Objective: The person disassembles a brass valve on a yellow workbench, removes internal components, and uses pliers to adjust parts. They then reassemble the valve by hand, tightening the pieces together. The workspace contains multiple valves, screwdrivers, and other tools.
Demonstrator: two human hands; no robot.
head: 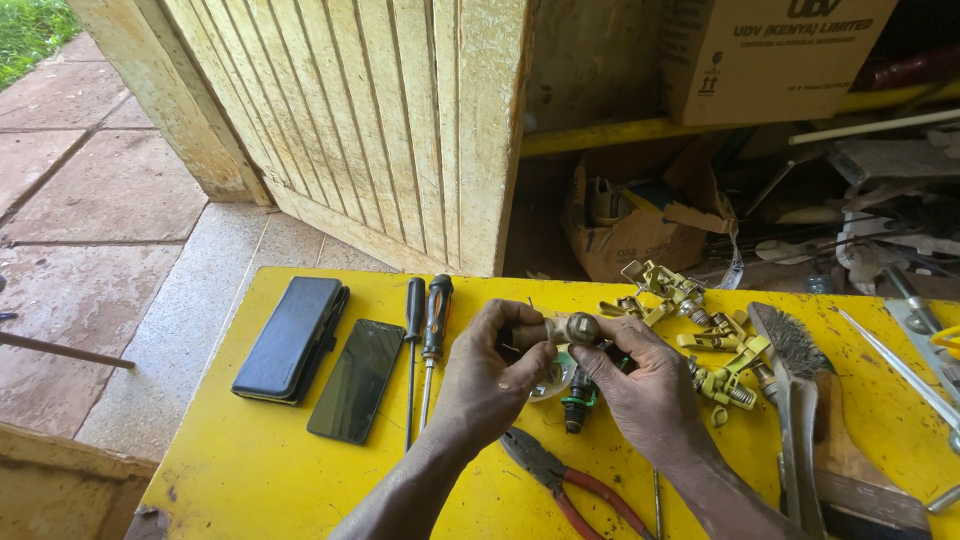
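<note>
Table [250, 470], yellow, carries a black wallet case [290, 338], a phone [357, 380], and red-handled pliers [570, 480]. Above it, the left hand [490, 375] and right hand [645, 385] pinch a small metal fitting [570, 328] between thumbs and fingertips, seemingly a sprinkler part.

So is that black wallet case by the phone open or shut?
Shut. The black case lies flat and folded closed on the yellow table, left of the phone; no inside shows.

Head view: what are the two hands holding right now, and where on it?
Both hands pinch one small tan cylindrical part: left hand at its left end, right hand fingertips on its right end, above the yellow table.
</note>
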